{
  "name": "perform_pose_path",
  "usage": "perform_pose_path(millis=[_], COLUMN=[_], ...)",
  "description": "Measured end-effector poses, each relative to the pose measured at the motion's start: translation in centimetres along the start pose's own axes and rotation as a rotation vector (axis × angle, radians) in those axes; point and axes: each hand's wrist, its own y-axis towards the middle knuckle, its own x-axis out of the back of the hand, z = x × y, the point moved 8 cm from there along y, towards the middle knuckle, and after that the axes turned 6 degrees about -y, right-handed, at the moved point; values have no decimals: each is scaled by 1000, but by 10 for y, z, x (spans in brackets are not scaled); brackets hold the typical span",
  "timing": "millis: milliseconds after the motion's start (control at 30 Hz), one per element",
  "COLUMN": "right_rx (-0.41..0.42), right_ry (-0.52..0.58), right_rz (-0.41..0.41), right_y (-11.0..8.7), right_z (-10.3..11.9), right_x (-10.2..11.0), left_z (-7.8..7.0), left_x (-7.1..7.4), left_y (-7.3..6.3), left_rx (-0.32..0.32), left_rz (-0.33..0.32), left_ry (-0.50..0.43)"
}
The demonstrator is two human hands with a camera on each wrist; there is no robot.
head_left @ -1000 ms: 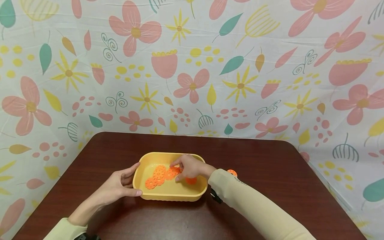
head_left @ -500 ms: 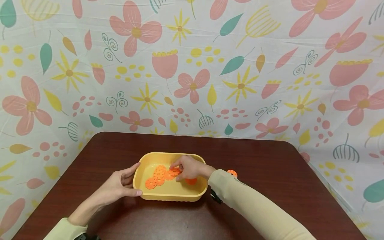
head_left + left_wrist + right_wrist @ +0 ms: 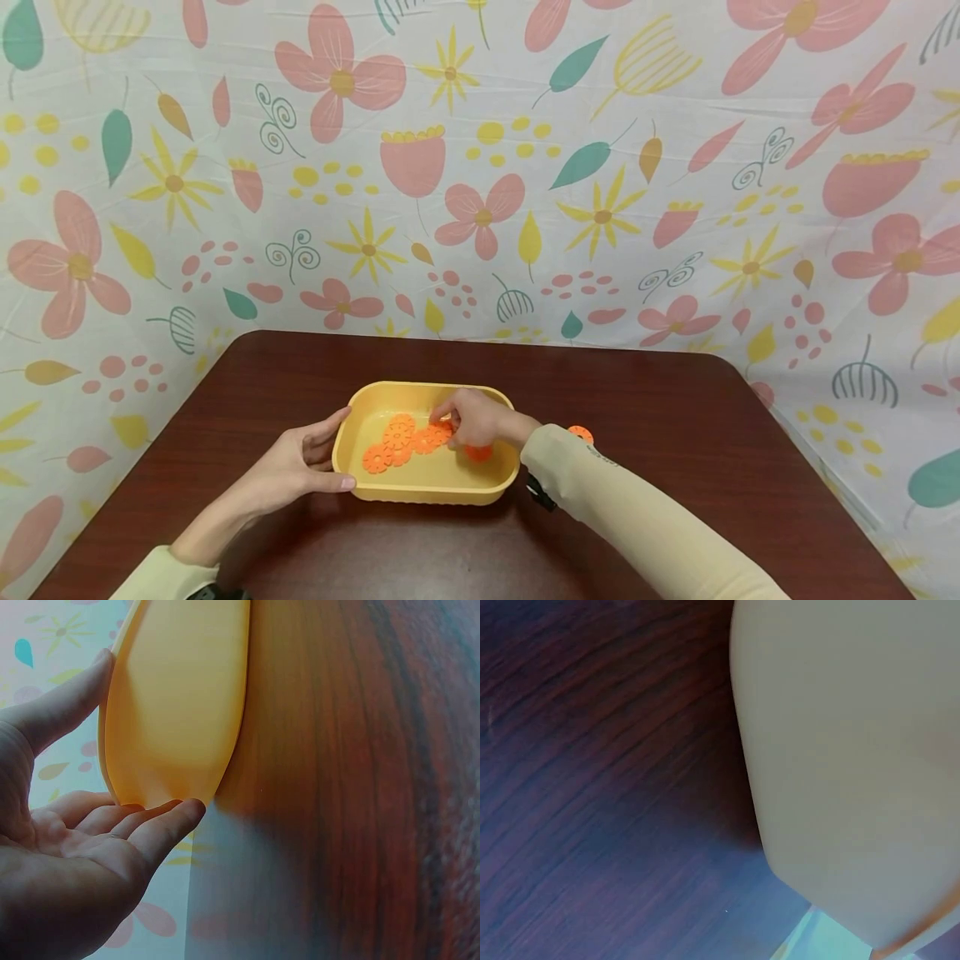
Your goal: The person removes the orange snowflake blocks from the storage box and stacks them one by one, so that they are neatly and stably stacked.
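Observation:
A yellow tray (image 3: 420,493) stands on the dark wooden table, with several orange notched discs (image 3: 399,435) inside, some overlapping. My left hand (image 3: 296,462) grips the tray's left end, thumb on the near side and fingers toward the far side. The left wrist view shows that hand (image 3: 90,840) around the end wall. My right hand (image 3: 480,419) reaches into the tray's right half, thumb and index finger bent down at an orange disc (image 3: 441,431). Whether they pinch it is hidden. Another disc (image 3: 478,452) shows beneath this hand.
One orange disc (image 3: 581,433) lies on the table (image 3: 660,467) outside the tray, partly behind the right sleeve (image 3: 622,500). A floral cloth (image 3: 480,167) hangs behind the table. In the right wrist view, a large pale smooth surface (image 3: 847,750) blocks the hand from sight.
My right hand has shifted slightly right inside the tray, and its thumb has drawn back up a little. The discs near its fingertips show a little more. Left hand and tray stay put.

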Motion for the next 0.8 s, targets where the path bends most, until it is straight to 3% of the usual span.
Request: perform_pose_path(millis=[800], right_rx=[-48], right_ry=[34], right_rz=[2], right_y=[-1], right_z=[-3], right_x=[-3], left_z=[0], left_x=[0], left_y=[0], left_rx=[-4], left_rz=[-4], left_ry=[6])
